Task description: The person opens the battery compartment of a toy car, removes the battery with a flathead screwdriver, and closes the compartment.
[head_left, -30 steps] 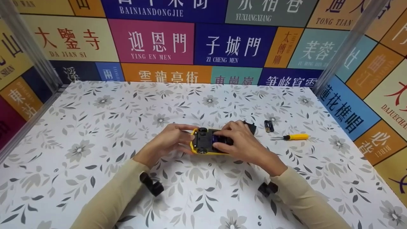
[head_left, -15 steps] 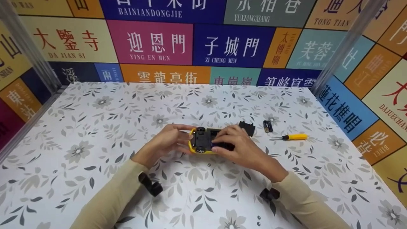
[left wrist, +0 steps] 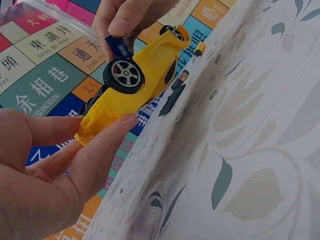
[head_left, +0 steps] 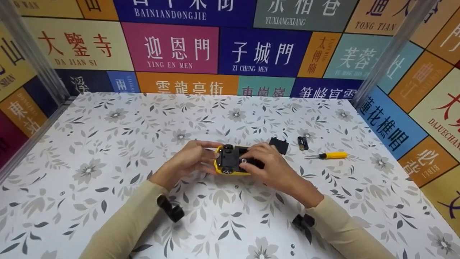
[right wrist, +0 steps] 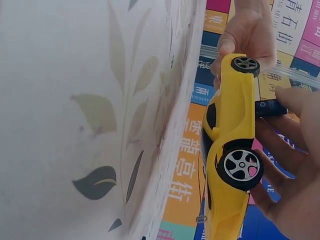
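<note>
A yellow toy car (head_left: 228,158) lies upside down across both hands, its black underside facing up with a battery compartment exposed. My left hand (head_left: 188,158) grips one end of the car between thumb and fingers. Over the compartment, my right hand (head_left: 275,167) pinches a dark blue battery (right wrist: 271,107) between thumb and fingertips. The battery (left wrist: 118,48) stands tilted up out of the underside, and its silver end shows in the head view. Part of the compartment is hidden beneath the right hand.
A black battery cover (head_left: 279,145) lies just beyond the right hand. Farther right are dark batteries (head_left: 303,143) side by side and a screwdriver (head_left: 334,155) with a yellow handle. Behind the flower-patterned table (head_left: 151,115) rises a wall of coloured signs.
The battery under the right fingers has tipped up from the compartment, turning its silver end toward the head camera. The right hand shifted slightly, uncovering the black cover. The left hand stays on the car.
</note>
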Demonstrator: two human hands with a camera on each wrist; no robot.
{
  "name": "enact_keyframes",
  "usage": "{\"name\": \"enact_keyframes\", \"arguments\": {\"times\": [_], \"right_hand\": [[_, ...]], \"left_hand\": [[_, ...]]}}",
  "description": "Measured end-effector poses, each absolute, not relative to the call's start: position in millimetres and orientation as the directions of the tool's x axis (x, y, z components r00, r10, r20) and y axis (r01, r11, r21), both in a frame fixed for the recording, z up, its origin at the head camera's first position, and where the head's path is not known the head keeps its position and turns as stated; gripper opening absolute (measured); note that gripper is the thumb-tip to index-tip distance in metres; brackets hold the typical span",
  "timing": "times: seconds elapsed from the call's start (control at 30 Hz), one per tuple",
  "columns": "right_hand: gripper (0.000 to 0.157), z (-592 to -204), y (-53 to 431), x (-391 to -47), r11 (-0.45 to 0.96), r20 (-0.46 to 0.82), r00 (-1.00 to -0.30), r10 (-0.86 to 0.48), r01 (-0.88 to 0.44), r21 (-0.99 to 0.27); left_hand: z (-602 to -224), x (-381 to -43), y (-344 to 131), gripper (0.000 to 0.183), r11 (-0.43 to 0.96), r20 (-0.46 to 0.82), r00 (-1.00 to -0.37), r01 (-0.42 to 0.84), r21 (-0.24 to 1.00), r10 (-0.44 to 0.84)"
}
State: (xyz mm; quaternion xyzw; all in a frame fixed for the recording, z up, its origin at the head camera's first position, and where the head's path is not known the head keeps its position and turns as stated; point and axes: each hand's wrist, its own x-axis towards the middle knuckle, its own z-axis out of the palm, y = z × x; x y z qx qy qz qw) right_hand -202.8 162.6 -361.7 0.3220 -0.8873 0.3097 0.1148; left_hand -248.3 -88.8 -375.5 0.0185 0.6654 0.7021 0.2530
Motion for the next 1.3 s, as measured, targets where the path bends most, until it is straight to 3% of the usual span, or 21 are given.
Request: {"name": "enact_keyframes", "arguments": {"times": [0.47,0.9,1.3], "right_hand": [[0.022,-348.4,171.8,-203.2,0.554,0.446,-0.820,-0.357,-0.571,-0.606],[0.029,-318.0,179.3,-213.1,0.517,0.324,-0.920,-0.221,-0.392,-0.761],[0.044,-305.5,231.9,-237.4,0.233,0.269,-0.952,-0.148,-0.298,-0.926]], "left_hand": [[-376.2,-246.9,-90.4,0.051,0.000,-0.310,-0.868,-0.336,0.942,0.388],[-379.6,-247.2,-92.9,0.052,-0.012,-0.293,-0.872,-0.323,0.946,0.392],[-375.4,-249.2,-92.0,0.052,0.003,-0.323,-0.867,-0.348,0.937,0.379]]}}
